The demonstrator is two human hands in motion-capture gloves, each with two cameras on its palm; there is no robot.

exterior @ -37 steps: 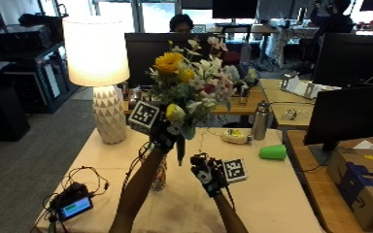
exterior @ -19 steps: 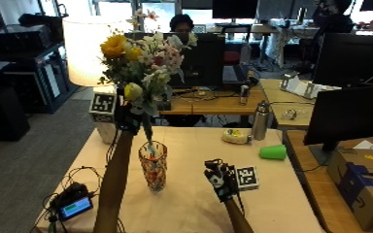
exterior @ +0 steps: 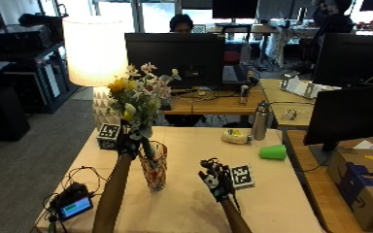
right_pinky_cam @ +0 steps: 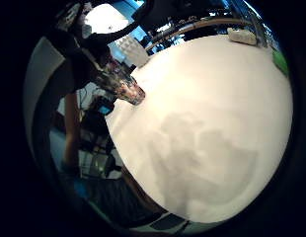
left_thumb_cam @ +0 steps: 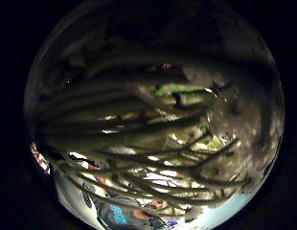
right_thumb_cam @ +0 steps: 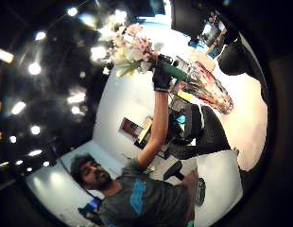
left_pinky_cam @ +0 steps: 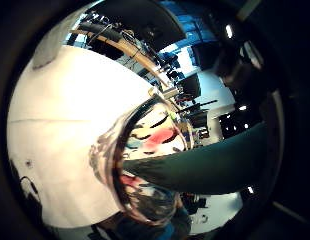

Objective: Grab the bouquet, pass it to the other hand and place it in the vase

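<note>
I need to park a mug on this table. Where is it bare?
Bare table lies between the vase and the right hand, also behind that hand toward the green cup. The corner with the small screen and cables is crowded.

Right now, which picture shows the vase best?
The outside view: the whole vase stands on the table, the bouquet stems going into it from the left hand. The left little-finger view sees only its mouth; the right palm views show it small, beside the arm. The left thumb view shows just stems.
</note>
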